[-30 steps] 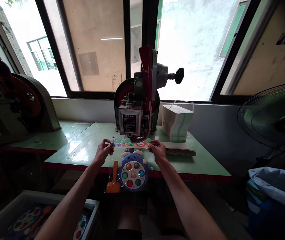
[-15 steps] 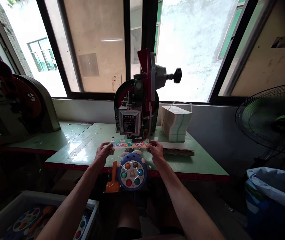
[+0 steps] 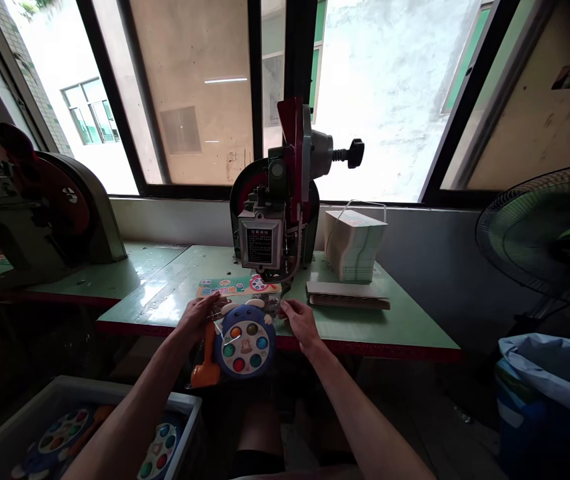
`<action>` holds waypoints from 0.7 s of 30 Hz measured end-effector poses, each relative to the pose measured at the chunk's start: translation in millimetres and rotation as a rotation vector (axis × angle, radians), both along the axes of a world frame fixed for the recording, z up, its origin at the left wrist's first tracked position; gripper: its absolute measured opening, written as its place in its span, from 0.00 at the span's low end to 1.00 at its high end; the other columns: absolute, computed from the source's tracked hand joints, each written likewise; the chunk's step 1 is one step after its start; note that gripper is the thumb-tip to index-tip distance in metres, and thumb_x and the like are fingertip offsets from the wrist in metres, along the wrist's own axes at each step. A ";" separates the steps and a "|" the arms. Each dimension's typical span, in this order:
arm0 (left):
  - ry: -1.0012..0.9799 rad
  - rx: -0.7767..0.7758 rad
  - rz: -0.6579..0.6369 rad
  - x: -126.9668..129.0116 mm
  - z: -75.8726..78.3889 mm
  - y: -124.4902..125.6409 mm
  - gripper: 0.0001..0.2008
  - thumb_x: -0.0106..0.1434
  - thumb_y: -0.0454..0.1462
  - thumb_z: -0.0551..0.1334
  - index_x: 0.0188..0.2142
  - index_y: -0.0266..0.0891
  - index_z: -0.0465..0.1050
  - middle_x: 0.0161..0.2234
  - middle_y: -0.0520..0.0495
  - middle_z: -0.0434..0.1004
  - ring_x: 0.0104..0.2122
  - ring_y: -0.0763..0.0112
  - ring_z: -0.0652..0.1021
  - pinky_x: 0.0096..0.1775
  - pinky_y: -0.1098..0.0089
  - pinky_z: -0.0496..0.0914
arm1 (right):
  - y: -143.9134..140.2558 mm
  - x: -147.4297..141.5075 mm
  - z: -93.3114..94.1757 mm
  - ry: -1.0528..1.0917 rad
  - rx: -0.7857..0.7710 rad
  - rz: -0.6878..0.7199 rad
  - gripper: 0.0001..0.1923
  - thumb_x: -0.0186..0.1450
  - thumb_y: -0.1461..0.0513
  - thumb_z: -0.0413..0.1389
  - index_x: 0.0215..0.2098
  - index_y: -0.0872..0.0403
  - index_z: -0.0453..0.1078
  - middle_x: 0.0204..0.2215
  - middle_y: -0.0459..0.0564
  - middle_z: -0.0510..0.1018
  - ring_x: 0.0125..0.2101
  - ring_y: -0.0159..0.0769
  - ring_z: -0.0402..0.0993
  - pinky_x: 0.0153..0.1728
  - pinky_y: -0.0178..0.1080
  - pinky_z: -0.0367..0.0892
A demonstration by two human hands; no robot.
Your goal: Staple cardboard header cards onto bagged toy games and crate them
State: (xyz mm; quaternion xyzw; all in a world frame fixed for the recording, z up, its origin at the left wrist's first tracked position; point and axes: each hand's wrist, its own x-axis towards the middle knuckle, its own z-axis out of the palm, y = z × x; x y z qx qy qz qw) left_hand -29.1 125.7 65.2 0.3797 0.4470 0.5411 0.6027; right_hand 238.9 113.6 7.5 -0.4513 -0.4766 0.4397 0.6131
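At near table edge, bagged round blue button toy [image 3: 243, 341] with colourful card header [image 3: 237, 287] gripped by left hand [image 3: 197, 318] and right hand [image 3: 299, 319]; header laid under grey stapling machine [image 3: 275, 220], fastening judged unfinished.

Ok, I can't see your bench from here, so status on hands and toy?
Left hand on bagged toy, right hand at bag edge. Header card under stapling machine. Nothing blocking.

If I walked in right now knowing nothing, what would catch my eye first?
Probably the bagged blue toy with coloured buttons and an orange hammer, held at the near edge of the green table by the left hand and right hand. Its printed header card lies under the nose of the red and grey stapling machine at the window. A stack of cards stands right of the machine.
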 end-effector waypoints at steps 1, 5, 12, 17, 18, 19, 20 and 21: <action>0.003 0.002 0.004 -6.1 0.8 -3.1 0.09 0.59 0.38 0.73 0.31 0.33 0.79 0.28 0.41 0.85 0.22 0.63 0.82 0.26 0.69 0.77 | -2.6 -3.8 -3.8 -0.041 0.013 -0.010 0.23 0.59 0.43 0.64 0.32 0.54 0.79 0.27 0.52 0.84 0.29 0.41 0.79 0.31 0.40 0.71; 0.010 0.003 0.024 -18.3 4.6 -11.8 0.10 0.56 0.37 0.75 0.29 0.35 0.76 0.24 0.44 0.83 0.18 0.68 0.78 0.22 0.71 0.73 | -6.3 -11.1 -12.7 -0.145 0.056 -0.039 0.19 0.62 0.45 0.61 0.31 0.52 0.78 0.26 0.51 0.84 0.28 0.43 0.79 0.33 0.41 0.72; 0.012 -0.018 0.014 -17.4 4.0 -10.5 0.11 0.55 0.39 0.74 0.28 0.35 0.76 0.25 0.44 0.82 0.19 0.66 0.78 0.24 0.69 0.73 | -12.0 -8.3 -11.5 -0.175 0.094 -0.051 0.14 0.63 0.48 0.62 0.28 0.48 0.78 0.25 0.48 0.83 0.28 0.43 0.78 0.34 0.42 0.73; 0.007 0.007 -0.017 -17.6 4.5 -10.6 0.12 0.56 0.40 0.75 0.28 0.36 0.75 0.24 0.47 0.80 0.19 0.69 0.77 0.24 0.69 0.73 | -12.9 -6.3 -12.3 -0.236 0.128 -0.056 0.10 0.62 0.51 0.63 0.28 0.47 0.79 0.25 0.47 0.83 0.28 0.41 0.78 0.34 0.39 0.71; 0.008 0.004 -0.023 -17.6 6.5 -13.2 0.12 0.57 0.41 0.74 0.29 0.36 0.76 0.25 0.46 0.81 0.21 0.67 0.78 0.26 0.68 0.74 | -13.2 -5.3 -12.9 -0.263 0.136 -0.052 0.11 0.62 0.51 0.63 0.28 0.47 0.79 0.25 0.47 0.82 0.27 0.40 0.77 0.33 0.39 0.70; 0.014 0.004 -0.022 -18.1 9.2 -17.0 0.13 0.58 0.42 0.74 0.30 0.35 0.77 0.28 0.44 0.82 0.23 0.66 0.80 0.28 0.67 0.76 | -13.9 -4.1 -13.5 -0.290 0.142 -0.045 0.11 0.63 0.51 0.62 0.28 0.48 0.78 0.25 0.47 0.82 0.27 0.40 0.77 0.32 0.38 0.70; 0.024 0.005 -0.010 -19.6 12.5 -22.0 0.13 0.59 0.43 0.73 0.31 0.35 0.78 0.30 0.42 0.83 0.26 0.64 0.81 0.30 0.67 0.77 | -15.1 -2.8 -14.0 -0.317 0.146 -0.040 0.13 0.64 0.50 0.61 0.29 0.48 0.78 0.25 0.47 0.82 0.27 0.40 0.77 0.32 0.38 0.69; 0.040 0.008 0.012 -22.6 16.2 -28.1 0.14 0.59 0.45 0.73 0.33 0.34 0.79 0.32 0.40 0.84 0.27 0.63 0.82 0.31 0.66 0.77 | -16.6 -1.4 -14.7 -0.347 0.151 -0.037 0.14 0.65 0.49 0.60 0.30 0.49 0.78 0.25 0.48 0.82 0.27 0.39 0.76 0.31 0.38 0.69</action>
